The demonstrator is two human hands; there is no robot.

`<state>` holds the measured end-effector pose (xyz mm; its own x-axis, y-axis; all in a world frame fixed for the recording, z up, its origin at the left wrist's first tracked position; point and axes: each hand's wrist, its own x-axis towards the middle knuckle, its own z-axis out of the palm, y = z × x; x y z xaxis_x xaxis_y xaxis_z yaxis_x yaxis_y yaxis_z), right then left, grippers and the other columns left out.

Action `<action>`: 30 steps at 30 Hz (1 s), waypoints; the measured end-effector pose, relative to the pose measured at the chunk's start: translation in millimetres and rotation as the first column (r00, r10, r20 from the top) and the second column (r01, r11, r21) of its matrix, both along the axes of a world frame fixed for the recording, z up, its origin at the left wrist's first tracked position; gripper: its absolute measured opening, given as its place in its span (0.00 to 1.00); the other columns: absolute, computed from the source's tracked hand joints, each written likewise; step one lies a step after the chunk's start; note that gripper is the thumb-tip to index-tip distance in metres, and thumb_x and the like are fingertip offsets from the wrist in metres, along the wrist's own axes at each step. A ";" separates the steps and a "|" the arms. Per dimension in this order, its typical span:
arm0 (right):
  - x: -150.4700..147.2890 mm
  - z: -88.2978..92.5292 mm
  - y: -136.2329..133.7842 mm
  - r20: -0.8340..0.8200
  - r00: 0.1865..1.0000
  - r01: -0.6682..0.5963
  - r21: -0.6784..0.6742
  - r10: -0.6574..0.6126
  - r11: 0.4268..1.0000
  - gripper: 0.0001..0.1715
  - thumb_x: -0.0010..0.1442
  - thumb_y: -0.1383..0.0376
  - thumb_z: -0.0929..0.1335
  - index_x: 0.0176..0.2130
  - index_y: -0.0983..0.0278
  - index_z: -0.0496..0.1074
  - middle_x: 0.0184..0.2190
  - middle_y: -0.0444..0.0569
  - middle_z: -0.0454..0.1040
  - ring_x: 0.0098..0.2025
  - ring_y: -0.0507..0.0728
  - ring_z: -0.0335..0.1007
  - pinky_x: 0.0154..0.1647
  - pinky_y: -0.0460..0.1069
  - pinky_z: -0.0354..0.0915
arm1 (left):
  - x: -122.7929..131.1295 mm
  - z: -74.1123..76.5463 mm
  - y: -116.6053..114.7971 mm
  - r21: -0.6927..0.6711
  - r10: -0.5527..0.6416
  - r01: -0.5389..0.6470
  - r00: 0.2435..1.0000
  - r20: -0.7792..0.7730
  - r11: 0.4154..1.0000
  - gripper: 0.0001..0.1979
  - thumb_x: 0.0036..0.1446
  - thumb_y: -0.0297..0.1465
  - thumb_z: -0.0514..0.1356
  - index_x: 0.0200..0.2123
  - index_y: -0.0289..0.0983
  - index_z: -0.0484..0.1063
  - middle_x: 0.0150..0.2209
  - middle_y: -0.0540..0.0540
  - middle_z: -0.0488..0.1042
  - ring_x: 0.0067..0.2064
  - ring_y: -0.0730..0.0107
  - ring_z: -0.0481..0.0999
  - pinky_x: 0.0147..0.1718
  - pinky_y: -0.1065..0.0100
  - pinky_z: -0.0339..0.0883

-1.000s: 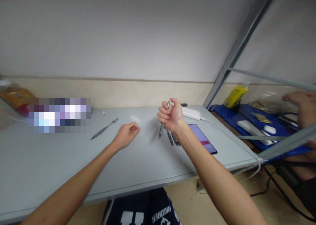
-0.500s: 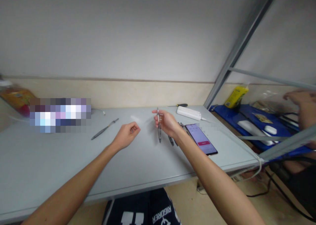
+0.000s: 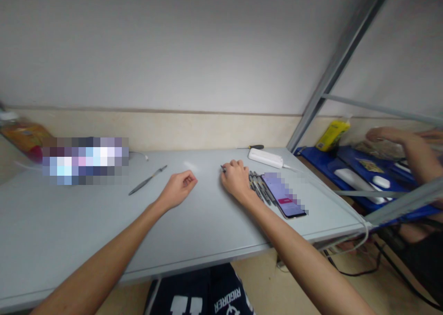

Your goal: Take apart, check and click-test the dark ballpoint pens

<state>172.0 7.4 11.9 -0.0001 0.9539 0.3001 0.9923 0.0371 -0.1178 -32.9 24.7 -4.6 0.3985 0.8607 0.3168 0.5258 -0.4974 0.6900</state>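
Note:
My left hand (image 3: 177,188) rests on the desk with its fingers curled closed, and nothing shows in it. To its left lies a slim grey pen (image 3: 141,185), pointing diagonally. My right hand (image 3: 236,177) is palm down over the desk, its fingers closed on a pen (image 3: 223,169). Only the dark end of that pen sticks out by the thumb; the hand covers the rest. Just right of this hand, several grey pens (image 3: 263,191) lie side by side next to a phone (image 3: 282,196) with a lit screen.
A white power strip (image 3: 266,158) and a screwdriver (image 3: 256,147) lie towards the wall. A blurred-out object (image 3: 86,160) and an orange bottle (image 3: 27,136) stand at the left. Beyond the metal frame (image 3: 308,112), another person's arm (image 3: 411,149) reaches over a blue table (image 3: 332,160).
My right hand has turned from palm up to palm down and lowered with the pen, uncovering more of the pen row. My left hand stays put. The other person's arm moved left.

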 end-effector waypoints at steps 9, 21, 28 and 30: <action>10.9 -8.0 -1.3 0.153 0.987 0.046 -0.007 -0.044 0.999 0.19 0.61 0.62 0.58 0.44 0.66 0.72 0.46 0.62 0.65 0.49 0.65 0.53 0.46 0.59 0.50 | 0.8 0.6 -0.5 0.022 -0.008 0.009 1.000 -0.027 1.000 0.08 0.53 0.33 0.52 0.26 0.36 0.67 0.22 0.51 0.69 0.25 0.74 0.66 0.26 0.72 0.59; 15.0 -8.4 -0.3 0.103 0.994 0.035 0.013 -0.036 0.999 0.17 0.60 0.62 0.59 0.44 0.65 0.71 0.44 0.59 0.67 0.47 0.64 0.55 0.45 0.58 0.51 | -10.7 5.9 4.4 0.467 0.417 -0.247 0.857 -0.304 0.849 0.11 0.54 0.30 0.50 0.39 0.35 0.68 0.40 0.38 0.69 0.46 0.53 0.64 0.44 0.56 0.59; -0.8 -0.5 -8.9 0.032 0.998 -0.054 0.016 0.054 0.998 0.17 0.60 0.61 0.59 0.45 0.62 0.70 0.45 0.56 0.67 0.48 0.63 0.55 0.46 0.56 0.51 | -13.6 8.1 1.2 0.464 0.647 -0.459 0.621 -0.442 0.758 0.20 0.54 0.33 0.50 0.49 0.31 0.65 0.51 0.30 0.62 0.52 0.40 0.58 0.42 0.46 0.56; -6.9 1.0 -11.8 0.002 0.995 -0.103 0.031 0.103 0.994 0.16 0.60 0.62 0.60 0.44 0.62 0.70 0.45 0.55 0.67 0.48 0.62 0.55 0.46 0.56 0.51 | -14.4 6.9 2.2 0.418 0.657 -0.507 0.565 -0.500 0.754 0.20 0.55 0.32 0.48 0.49 0.30 0.65 0.51 0.29 0.62 0.52 0.41 0.59 0.41 0.44 0.56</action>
